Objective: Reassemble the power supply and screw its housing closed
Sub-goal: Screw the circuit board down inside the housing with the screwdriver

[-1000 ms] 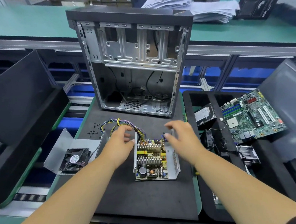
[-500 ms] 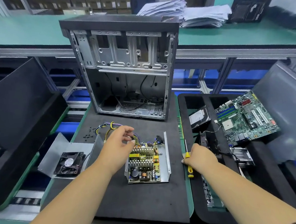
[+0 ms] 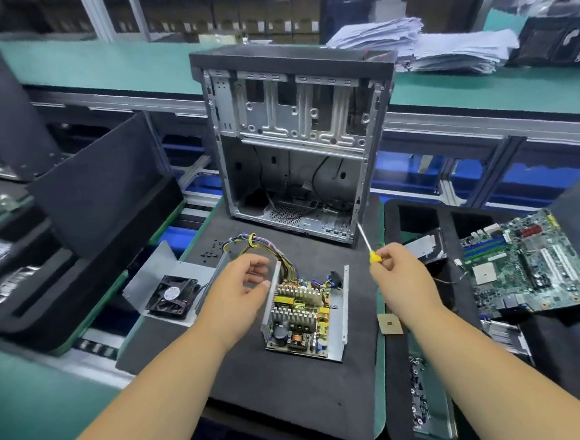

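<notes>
Your right hand (image 3: 400,274) grips a yellow-handled screwdriver (image 3: 369,248), its shaft pointing up toward the empty grey metal PC case (image 3: 296,140). Your left hand (image 3: 241,285) hovers with loosely curled fingers, holding nothing, just left of the open silver power supply with exposed circuit board (image 3: 305,315) on the black foam mat (image 3: 287,392).

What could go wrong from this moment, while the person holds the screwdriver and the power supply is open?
1. The right hand grips the screwdriver with its tip near the computer case; a careless swing might scratch it.
2. The power supply lies open with its board bare; the metal tip could touch components.
3. The wire bundle curls beside the left hand; closing the housing may pinch wires.
</notes>
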### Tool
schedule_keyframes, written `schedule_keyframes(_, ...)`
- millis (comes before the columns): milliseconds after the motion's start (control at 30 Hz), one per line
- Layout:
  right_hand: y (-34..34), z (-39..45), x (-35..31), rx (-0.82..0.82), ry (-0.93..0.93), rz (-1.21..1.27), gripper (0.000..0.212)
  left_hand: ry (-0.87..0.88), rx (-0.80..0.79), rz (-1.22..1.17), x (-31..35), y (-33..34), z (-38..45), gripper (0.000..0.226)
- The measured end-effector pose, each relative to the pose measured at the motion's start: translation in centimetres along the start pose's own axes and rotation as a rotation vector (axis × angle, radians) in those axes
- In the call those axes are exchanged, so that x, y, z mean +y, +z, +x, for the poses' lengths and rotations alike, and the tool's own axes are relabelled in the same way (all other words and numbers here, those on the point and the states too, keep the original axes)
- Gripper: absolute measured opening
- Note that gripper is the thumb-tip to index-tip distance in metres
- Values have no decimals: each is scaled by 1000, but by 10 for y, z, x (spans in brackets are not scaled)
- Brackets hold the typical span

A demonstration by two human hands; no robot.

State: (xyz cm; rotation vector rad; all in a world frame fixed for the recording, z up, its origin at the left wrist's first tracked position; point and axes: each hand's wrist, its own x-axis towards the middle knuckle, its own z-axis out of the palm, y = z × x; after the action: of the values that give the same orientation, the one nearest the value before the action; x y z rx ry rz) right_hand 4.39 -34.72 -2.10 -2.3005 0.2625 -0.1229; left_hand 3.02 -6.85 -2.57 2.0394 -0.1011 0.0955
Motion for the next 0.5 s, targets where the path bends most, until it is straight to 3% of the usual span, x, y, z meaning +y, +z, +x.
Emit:
schedule_keyframes(300,53,7,-76,-156,-159,86,10,-137,174,-34,-27,-72,3,34)
schedule_keyframes(500,92,21,-119,-180,-131,117,7,-168,226,34,-57,-123,34,29)
